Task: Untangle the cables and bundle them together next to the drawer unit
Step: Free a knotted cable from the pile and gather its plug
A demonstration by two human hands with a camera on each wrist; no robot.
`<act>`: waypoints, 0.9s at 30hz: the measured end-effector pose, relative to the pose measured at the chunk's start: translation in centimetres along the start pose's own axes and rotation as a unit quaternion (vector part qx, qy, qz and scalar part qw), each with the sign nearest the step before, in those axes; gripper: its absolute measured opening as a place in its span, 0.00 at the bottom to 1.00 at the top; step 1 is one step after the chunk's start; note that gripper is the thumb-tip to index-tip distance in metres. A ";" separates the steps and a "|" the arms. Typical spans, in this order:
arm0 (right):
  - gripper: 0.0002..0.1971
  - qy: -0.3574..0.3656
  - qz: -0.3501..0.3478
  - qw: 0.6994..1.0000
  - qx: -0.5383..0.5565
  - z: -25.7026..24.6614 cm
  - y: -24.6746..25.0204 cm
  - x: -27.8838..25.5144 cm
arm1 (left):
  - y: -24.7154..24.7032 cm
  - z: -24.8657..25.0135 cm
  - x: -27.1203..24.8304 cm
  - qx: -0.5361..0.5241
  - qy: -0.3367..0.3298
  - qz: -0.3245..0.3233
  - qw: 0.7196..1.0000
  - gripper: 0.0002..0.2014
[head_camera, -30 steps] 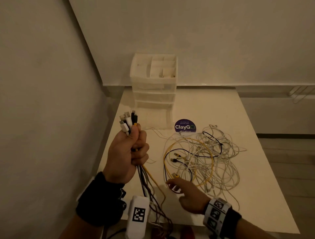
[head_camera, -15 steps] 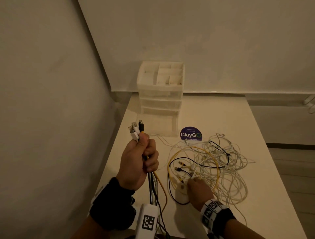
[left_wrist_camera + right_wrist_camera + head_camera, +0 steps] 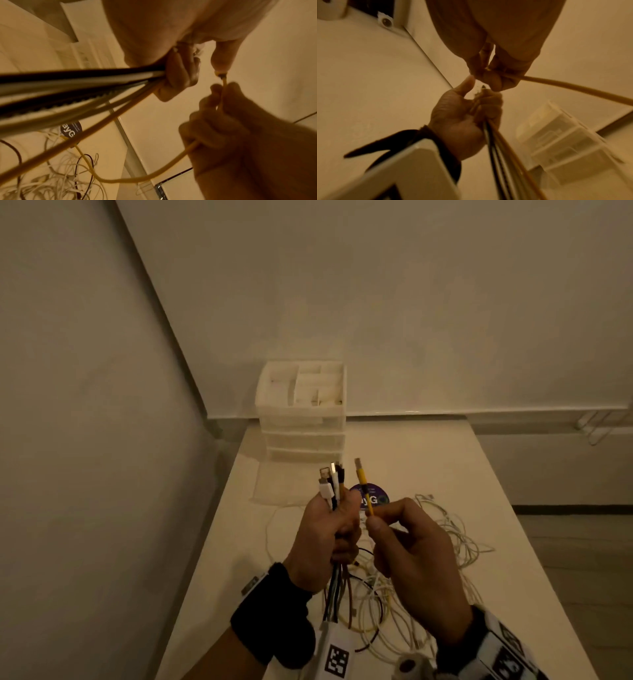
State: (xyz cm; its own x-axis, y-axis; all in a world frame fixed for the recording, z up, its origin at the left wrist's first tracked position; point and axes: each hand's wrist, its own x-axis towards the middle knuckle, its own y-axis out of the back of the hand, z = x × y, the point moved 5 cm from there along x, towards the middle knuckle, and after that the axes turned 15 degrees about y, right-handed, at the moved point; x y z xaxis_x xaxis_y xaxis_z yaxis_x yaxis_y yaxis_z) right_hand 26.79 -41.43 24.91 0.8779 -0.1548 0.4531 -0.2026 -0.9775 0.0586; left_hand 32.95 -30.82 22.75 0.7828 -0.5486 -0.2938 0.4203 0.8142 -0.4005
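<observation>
A person's left hand [image 3: 325, 537] is raised above the near left part of a white tabletop [image 3: 411, 460], fingers [image 3: 346, 542] clenched around a bundle of gathered cables [image 3: 334, 590] whose plugs [image 3: 329, 482] fan out of the fist toward 12 o'clock while the cords hang from its underside toward 6 o'clock, past a black wrist strap [image 3: 270, 607] and a white tag with a black square code [image 3: 337, 660]. Just to the right, at 3 o'clock of that fist, the right hand [image 3: 414, 559] pinches a yellow cable [image 3: 364, 487] a little below its plug between thumb and forefinger, the plug end standing nearly upright and level with the other plugs, close beside them but apart from the bundle; in the left wrist view the yellow cord passes through the curled right-hand fingers [image 3: 221, 94] and loops down toward the tabletop. Beneath and to the right of both hands, from 6 o'clock round to 3 o'clock, a loose tangle of white cables [image 3: 455, 546] with black strands among them lies on the tabletop, partly hidden by the right hand. At 12 o'clock of the hands, at the tabletop's far left edge near the wall, stands a translucent white drawer unit [image 3: 303, 419] with an open divided tray on top. A round purple sticker [image 3: 376, 498] lies on the tabletop between the drawer unit and the tangle, partly covered by the yellow cable and the hands.
</observation>
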 end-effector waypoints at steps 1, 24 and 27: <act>0.06 0.000 0.008 1.000 0.004 -0.2 -0.1 0.3 | -0.6 0.1 0.1 0.018 -0.010 -0.001 1.000 0.18; 0.15 -0.027 -0.201 0.967 -0.151 7.6 2.9 -3.5 | 5.0 6.1 0.8 -0.123 -0.116 0.090 0.981 0.18; 0.20 -0.046 -0.201 0.963 -0.172 10.8 5.1 -4.0 | 7.2 8.5 -0.1 -0.118 -0.139 0.103 0.978 0.19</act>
State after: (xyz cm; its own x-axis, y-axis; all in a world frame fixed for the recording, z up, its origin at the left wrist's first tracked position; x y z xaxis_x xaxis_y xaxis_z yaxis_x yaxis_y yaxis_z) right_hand 26.92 -47.34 13.83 0.9469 0.1983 0.2531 0.0435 -0.8589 0.5104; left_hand 39.84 -23.32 27.29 0.9483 -0.2771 -0.1550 0.1482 0.8181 -0.5557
